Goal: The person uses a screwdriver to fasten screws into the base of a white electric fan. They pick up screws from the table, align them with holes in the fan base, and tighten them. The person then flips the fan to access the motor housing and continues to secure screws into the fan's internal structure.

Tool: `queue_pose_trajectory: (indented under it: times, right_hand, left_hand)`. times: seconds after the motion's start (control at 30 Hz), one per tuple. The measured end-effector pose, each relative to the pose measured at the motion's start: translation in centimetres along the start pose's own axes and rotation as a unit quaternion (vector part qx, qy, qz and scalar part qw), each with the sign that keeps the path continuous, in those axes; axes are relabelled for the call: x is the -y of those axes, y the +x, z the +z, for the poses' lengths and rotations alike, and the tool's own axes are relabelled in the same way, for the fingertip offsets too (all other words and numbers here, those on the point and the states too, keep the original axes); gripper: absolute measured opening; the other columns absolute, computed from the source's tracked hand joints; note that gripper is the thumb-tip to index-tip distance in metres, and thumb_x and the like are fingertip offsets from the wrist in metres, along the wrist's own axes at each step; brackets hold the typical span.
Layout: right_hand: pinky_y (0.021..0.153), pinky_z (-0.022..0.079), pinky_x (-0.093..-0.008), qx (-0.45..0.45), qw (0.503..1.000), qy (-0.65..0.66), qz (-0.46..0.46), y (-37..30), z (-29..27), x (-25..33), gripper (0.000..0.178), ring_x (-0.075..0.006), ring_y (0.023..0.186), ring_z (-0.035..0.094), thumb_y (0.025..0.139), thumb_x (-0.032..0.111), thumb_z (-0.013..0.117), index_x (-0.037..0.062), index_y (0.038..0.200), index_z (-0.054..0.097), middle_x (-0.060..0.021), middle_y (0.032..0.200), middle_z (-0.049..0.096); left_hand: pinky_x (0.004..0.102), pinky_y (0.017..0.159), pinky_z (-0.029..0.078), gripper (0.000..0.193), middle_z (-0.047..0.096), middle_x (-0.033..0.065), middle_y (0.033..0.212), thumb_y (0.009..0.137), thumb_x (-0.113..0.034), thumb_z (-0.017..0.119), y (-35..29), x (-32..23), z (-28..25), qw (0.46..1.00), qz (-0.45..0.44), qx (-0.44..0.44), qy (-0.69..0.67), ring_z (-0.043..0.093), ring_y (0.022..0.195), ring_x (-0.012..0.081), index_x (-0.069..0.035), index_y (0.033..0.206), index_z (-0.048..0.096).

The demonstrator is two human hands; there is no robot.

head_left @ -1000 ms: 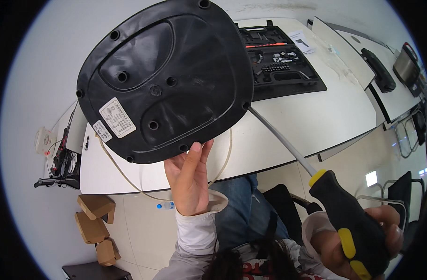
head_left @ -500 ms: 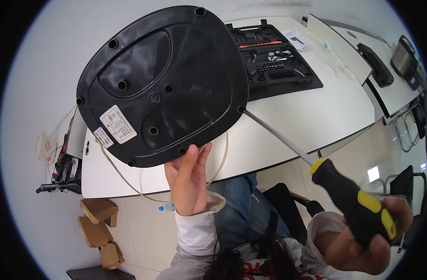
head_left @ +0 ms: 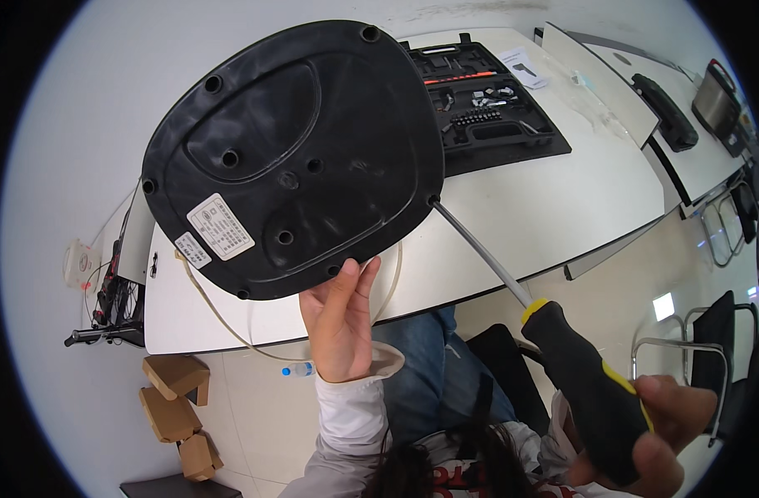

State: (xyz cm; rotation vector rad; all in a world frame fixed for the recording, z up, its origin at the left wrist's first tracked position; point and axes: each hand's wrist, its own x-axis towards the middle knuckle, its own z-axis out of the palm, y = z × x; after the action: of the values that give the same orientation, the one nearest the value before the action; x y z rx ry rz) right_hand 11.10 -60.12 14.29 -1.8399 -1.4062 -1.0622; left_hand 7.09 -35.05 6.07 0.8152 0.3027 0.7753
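My left hand (head_left: pixel 342 319) holds up a black rounded plastic base plate (head_left: pixel 296 158) by its lower edge, underside toward me, with white labels and several screw holes along its rim. My right hand (head_left: pixel 653 432) grips the black and yellow handle of a long screwdriver (head_left: pixel 579 382). The metal shaft runs up to the left and its tip sits at a screw hole on the plate's right edge (head_left: pixel 433 201). A beige cord (head_left: pixel 222 315) hangs from the plate.
A white table (head_left: pixel 562 207) lies below, carrying an open black tool case (head_left: pixel 487 108) with bits. More desks with dark devices (head_left: pixel 662 100) stand at the right. Cardboard pieces (head_left: pixel 176 407) and a plastic bottle (head_left: pixel 301 369) lie on the floor; chairs (head_left: pixel 703 349) at the right.
The plate has shifted slightly lower in view. My right hand with the screwdriver has moved right and down, and the tip stays at the plate's right edge.
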Motion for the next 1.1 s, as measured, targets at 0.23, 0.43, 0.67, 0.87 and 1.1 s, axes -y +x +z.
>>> queue_pose_trajectory:
  times: [0.23,0.43,0.67,0.87,1.1]
  right_hand:
    - [0.057,0.043,-0.0222,0.006,0.976,-0.084,0.202,-1.8,0.2,1.8,0.032,-0.0222,0.082,0.049,0.089,0.027,0.045,0.0122,0.117,0.043,-0.0201,0.11,0.042]
    - [0.081,0.047,-0.0379,0.055,0.925,-0.09,0.364,-4.0,1.3,2.7,0.033,-0.0315,0.102,0.042,0.081,0.017,0.058,0.0093,0.112,0.05,-0.0186,0.112,0.034]
    - [0.074,0.046,-0.0342,0.144,0.894,-0.075,0.417,-5.1,0.6,1.4,0.038,-0.0288,0.088,0.051,0.08,0.004,0.056,-0.0007,0.117,0.048,-0.0161,0.104,0.046]
    - [0.066,0.043,-0.028,0.122,0.891,-0.027,0.437,-5.4,1.8,0.4,0.043,-0.0276,0.091,0.05,0.079,0.002,0.056,0.0008,0.12,0.042,-0.0181,0.114,0.04]
    - [0.068,0.043,-0.0279,0.126,0.866,0.041,0.482,-6.5,2.0,0.6,0.043,-0.0258,0.09,0.05,0.072,-0.009,0.06,0.0012,0.109,0.043,-0.016,0.107,0.043]
  left_hand:
    - [0.0361,0.093,0.046,0.033,0.057,0.012,0.108,0.083,-0.001,0.057,-0.5,1.2,0.0,1.0,-0.013,-0.007,0.022,0.058,0.098,0.0226,0.001,0.114,0.046]
    - [0.0386,0.095,0.045,0.032,0.054,0.0156,0.113,0.086,-0.005,0.053,-0.6,1.6,-0.3,0.999,-0.037,0.007,-0.032,0.056,0.103,0.0275,0.003,0.117,0.045]
    - [0.0404,0.096,0.045,0.036,0.055,0.0176,0.112,0.085,0.003,0.049,-0.2,2.0,-1.2,0.994,-0.095,0.034,-0.047,0.056,0.104,0.0291,0.005,0.12,0.04]
    - [0.0448,0.098,0.041,0.038,0.054,0.0175,0.115,0.083,0.005,0.048,-0.1,2.6,-2.0,0.988,-0.131,0.037,-0.069,0.053,0.107,0.0329,0.002,0.121,0.042]
    - [0.0452,0.099,0.039,0.04,0.047,0.0219,0.123,0.085,0.003,0.044,0.0,3.1,-2.8,0.986,-0.147,0.049,-0.063,0.046,0.115,0.0383,0.004,0.124,0.039]
